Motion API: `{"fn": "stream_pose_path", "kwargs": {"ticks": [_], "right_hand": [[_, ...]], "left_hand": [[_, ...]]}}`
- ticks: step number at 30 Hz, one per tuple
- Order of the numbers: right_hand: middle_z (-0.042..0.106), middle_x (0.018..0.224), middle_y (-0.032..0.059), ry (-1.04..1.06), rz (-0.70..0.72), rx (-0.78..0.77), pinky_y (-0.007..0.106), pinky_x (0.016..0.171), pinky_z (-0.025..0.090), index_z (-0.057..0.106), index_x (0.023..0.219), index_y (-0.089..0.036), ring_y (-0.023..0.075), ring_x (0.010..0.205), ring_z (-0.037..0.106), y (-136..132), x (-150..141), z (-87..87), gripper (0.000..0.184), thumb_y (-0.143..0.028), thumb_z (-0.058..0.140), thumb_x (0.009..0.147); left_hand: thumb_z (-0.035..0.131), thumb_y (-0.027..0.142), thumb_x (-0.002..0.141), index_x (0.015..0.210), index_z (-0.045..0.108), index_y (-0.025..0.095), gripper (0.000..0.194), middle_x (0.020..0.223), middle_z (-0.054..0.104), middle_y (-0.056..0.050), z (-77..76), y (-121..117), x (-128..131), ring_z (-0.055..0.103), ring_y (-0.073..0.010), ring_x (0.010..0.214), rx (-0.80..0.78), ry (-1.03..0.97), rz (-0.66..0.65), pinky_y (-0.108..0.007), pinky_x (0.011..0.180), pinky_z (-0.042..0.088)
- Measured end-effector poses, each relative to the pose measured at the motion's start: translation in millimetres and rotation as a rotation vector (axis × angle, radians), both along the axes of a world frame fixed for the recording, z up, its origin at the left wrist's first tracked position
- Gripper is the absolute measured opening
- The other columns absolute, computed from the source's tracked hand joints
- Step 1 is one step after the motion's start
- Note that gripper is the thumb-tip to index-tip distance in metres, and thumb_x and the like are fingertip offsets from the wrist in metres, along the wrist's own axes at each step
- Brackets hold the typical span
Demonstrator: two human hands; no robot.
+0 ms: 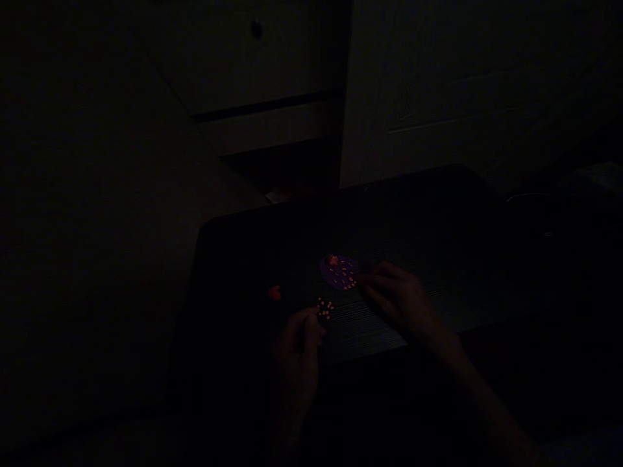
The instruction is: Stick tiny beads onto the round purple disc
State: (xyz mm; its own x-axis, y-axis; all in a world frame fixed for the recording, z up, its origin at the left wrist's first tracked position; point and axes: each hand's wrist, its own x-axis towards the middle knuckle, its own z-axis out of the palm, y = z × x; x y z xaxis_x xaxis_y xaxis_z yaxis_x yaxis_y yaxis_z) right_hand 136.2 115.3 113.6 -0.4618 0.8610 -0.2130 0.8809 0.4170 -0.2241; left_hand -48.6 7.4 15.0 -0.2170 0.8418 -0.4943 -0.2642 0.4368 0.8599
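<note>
A flat, roundish purple piece (335,274) lies on the dark table, dotted with small pale-orange bits and bearing a reddish lump (333,260) at its upper edge. My right hand (396,295) reaches in from the right, its fingertips pinched together at the purple piece's right edge. Too dark to tell is whether a bit is between them. Closer to me, several small pale-orange bits (325,312) lie in a loose cluster. My left hand (302,334) is beside this cluster, thumb and forefinger closed at its left side. A red lump (275,293) sits on the table further left.
The scene is very dark. The dark table (413,214) has a wood-like grain. Behind it stand a drawer front with a round knob (256,28) and a pale panel (438,117). Dim objects (598,178) at the far right are unclear.
</note>
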Motion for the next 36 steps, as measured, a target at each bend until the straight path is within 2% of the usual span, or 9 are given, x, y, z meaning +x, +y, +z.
{"fn": "stream_pose_path", "kwargs": {"ticks": [6,11,14,17,20,30,33,36], "right_hand": [[0.068,0.102,0.0064,0.089,0.004,0.052,0.032,0.076,0.055,0.075,0.115,-0.022,0.0167,0.088,0.066,-1,3,-1.1,0.022,-0.023,0.06,0.099],[0.067,0.099,0.0072,0.186,-0.015,0.169,0.032,0.076,0.056,0.073,0.108,-0.019,0.0167,0.088,0.065,-15,-20,-2.4,0.015,-0.02,0.062,0.097],[0.068,0.102,0.0077,0.168,0.04,0.098,0.035,0.082,0.055,0.072,0.106,-0.019,0.0189,0.094,0.065,-29,-36,-8.2,0.013,-0.019,0.061,0.098],[0.068,0.103,0.0085,0.103,0.004,0.055,0.036,0.082,0.054,0.071,0.105,-0.019,0.0203,0.095,0.064,-38,-44,-13.5,0.013,-0.02,0.061,0.098],[0.068,0.102,0.0082,0.076,-0.022,0.05,0.036,0.081,0.053,0.072,0.102,-0.019,0.0201,0.093,0.063,-39,-47,-15.2,0.012,-0.022,0.062,0.098],[0.068,0.1,0.0075,-0.035,0.088,0.041,0.037,0.079,0.049,0.07,0.101,-0.018,0.0217,0.091,0.063,-36,-47,-15.6,0.011,-0.021,0.061,0.097],[0.066,0.098,0.0083,0.006,0.074,0.027,0.036,0.078,0.049,0.068,0.097,-0.016,0.0218,0.091,0.061,-37,-49,-15.3,0.007,-0.018,0.061,0.096],[0.064,0.098,0.0071,0.166,-0.015,0.012,0.032,0.078,0.05,0.065,0.097,-0.016,0.0187,0.091,0.06,-35,-45,-13.5,0.004,-0.015,0.062,0.094]], "left_hand": [[0.055,0.041,0.098,0.101,0.071,0.014,0.031,0.074,0.066,-0.003,-1.0,0,0,0.062,-0.0122,0.064,0.035,0.011,0.006,-0.022,0.063,0.051],[0.054,0.043,0.099,0.103,0.071,0.015,0.033,0.076,0.067,-0.004,-0.5,-1,-1,0.063,-0.0127,0.067,0.011,0.014,-0.009,-0.023,0.065,0.051],[0.055,0.043,0.098,0.101,0.071,0.015,0.033,0.077,0.068,-0.004,1.8,1,-2,0.063,-0.0131,0.067,0.013,0.014,-0.006,-0.023,0.065,0.051],[0.055,0.041,0.098,0.099,0.072,0.015,0.031,0.077,0.068,-0.004,5.5,4,-5,0.062,-0.0131,0.066,0.028,0.025,-0.008,-0.023,0.065,0.051],[0.055,0.041,0.098,0.1,0.072,0.015,0.031,0.077,0.068,-0.004,8.2,5,-7,0.063,-0.0128,0.066,0.025,0.028,-0.014,-0.023,0.065,0.052],[0.055,0.041,0.099,0.101,0.071,0.015,0.031,0.079,0.069,-0.004,5.2,3,-4,0.062,-0.0114,0.067,0.016,0.012,-0.008,-0.021,0.065,0.051],[0.054,0.041,0.1,0.101,0.071,0.015,0.031,0.08,0.069,-0.004,3.4,3,-2,0.063,-0.0115,0.068,0.023,0.018,-0.013,-0.021,0.065,0.051],[0.055,0.041,0.099,0.101,0.071,0.015,0.031,0.078,0.069,-0.003,1.9,2,-1,0.063,-0.0116,0.066,0.021,0.031,-0.01,-0.021,0.064,0.051]]}}
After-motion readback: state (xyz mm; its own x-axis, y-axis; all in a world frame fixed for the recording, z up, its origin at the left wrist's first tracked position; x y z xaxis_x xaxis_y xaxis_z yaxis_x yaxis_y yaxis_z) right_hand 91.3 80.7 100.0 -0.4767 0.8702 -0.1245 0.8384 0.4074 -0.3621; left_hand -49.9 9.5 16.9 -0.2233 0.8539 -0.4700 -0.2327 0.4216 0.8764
